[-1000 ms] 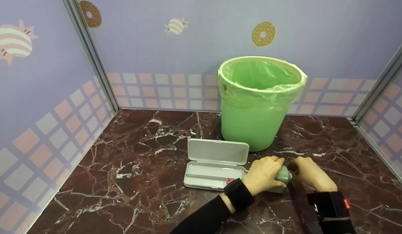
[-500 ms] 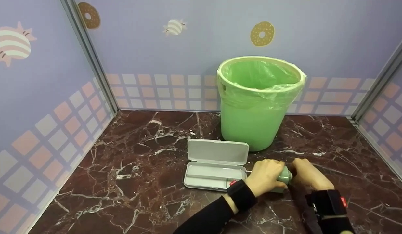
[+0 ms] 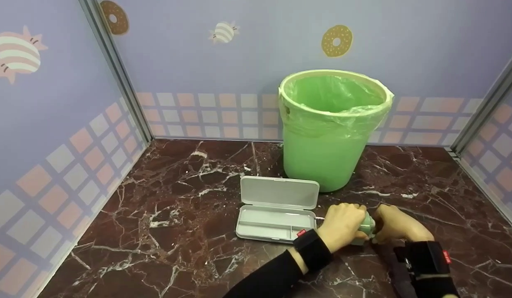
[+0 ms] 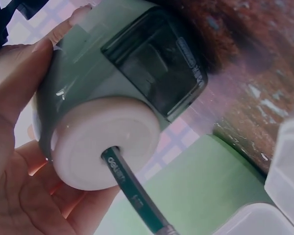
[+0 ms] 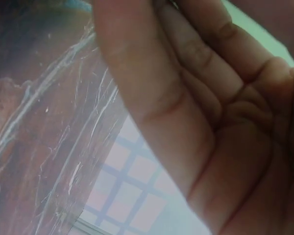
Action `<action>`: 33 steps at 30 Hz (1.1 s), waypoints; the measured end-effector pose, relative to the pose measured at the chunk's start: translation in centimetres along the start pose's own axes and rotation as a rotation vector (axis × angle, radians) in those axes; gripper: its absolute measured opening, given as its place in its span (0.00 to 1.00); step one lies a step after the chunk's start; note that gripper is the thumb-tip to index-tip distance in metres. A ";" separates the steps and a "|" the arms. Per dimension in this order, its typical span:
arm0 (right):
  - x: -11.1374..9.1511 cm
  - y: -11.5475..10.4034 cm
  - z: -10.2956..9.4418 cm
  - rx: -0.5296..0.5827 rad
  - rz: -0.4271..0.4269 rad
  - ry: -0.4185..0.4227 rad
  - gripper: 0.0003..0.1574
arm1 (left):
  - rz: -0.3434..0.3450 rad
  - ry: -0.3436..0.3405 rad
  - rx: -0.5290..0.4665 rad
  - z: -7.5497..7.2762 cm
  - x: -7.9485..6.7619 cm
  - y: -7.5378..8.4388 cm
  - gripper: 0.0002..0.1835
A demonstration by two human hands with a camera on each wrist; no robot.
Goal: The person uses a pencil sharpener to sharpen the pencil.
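A green desktop pencil sharpener [image 3: 366, 225] lies under my left hand [image 3: 342, 225], which grips its body from above. In the left wrist view, a dark green pencil [image 4: 134, 193] sticks out of the hole in the sharpener's pale round front [image 4: 83, 147]. A dark see-through shavings drawer [image 4: 159, 63] shows on one side. My right hand [image 3: 398, 225] is at the sharpener's far end with fingers curled, seemingly round the crank handle, which is mostly hidden. The right wrist view shows the curled fingers [image 5: 186, 58] close up, but not what they hold.
Left of the sharpener, a whitish pencil case [image 3: 278, 192] lies with its lid raised, its compartments showing. Behind stands a green lined bin [image 3: 322, 153]. Patterned walls [image 3: 222, 74] enclose the dark marble-look tabletop [image 3: 169, 248].
My right hand has shifted slightly in small movements at the sharpener's end. My left hand keeps its grip, moving a little to the right with the sharpener. The case stays open.
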State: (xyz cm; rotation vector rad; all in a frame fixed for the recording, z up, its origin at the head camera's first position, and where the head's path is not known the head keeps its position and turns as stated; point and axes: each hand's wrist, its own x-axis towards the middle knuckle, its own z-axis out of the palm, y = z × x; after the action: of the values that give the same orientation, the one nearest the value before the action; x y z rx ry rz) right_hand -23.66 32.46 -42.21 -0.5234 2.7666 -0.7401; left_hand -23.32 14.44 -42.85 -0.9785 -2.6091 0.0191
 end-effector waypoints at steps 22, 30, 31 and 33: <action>-2.0 -1.7 -2.2 0.069 -0.087 -0.109 0.10 | -0.044 -0.034 0.054 -0.7 0.5 0.8 0.28; -3.0 -2.6 -3.5 0.066 -0.128 0.042 0.08 | -0.012 0.000 0.120 -0.6 0.9 1.2 0.25; -3.0 -2.6 -3.5 0.060 -0.132 0.064 0.08 | -0.011 -0.002 0.119 -0.6 0.9 1.1 0.25; -3.0 -2.8 -3.6 0.037 -0.124 0.102 0.08 | -0.007 -0.005 0.107 -0.5 0.9 1.0 0.26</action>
State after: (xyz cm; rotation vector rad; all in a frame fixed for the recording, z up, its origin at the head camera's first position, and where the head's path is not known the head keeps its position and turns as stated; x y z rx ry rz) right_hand -21.22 32.99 -37.35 -0.6729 2.8283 -0.8663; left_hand -23.15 15.70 -42.27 -0.9329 -2.5869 0.1573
